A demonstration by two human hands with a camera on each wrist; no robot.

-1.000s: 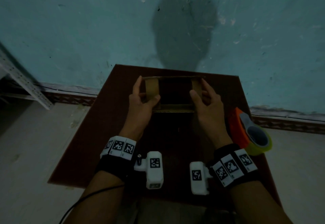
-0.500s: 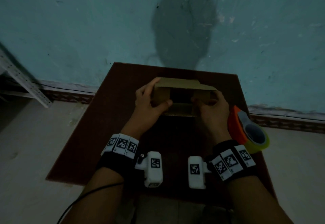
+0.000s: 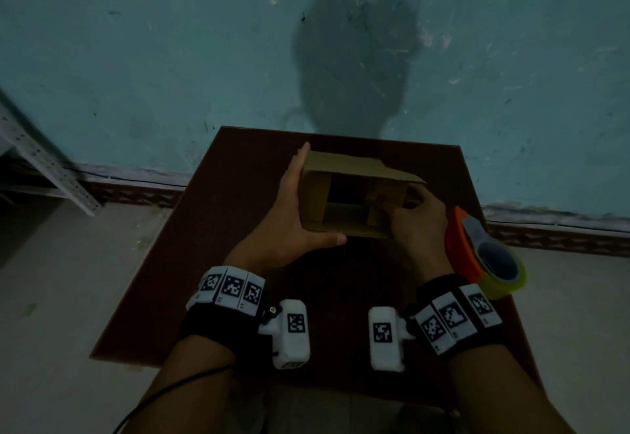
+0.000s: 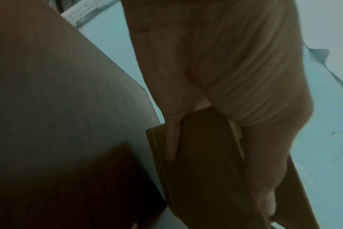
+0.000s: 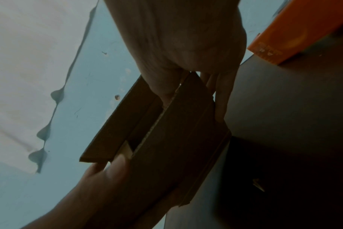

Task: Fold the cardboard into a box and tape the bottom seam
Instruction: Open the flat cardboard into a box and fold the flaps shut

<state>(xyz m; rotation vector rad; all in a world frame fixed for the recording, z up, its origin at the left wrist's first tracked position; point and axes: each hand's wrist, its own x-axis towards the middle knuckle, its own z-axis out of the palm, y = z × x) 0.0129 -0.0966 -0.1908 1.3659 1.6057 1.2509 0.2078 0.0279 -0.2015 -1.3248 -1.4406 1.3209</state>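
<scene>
I see the brown cardboard box [image 3: 344, 167] with flaps [image 3: 315, 195] folded inside. My left grip [image 3: 289, 219] now lies flat, uncurled, against its left wall, and my right grip [image 3: 414, 225] pinches the right one.

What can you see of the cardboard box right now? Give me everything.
The cardboard box is brown corrugated board, partly formed, above the dark table; whether it rests there is unclear. Its open end faces the camera, dark inside, with side flaps folded in and the top flap not folded down. No tape shows on it. The left hand braces its left wall with straight fingers, thumb along the near bottom edge; the right hand pinches the right flap.
</scene>
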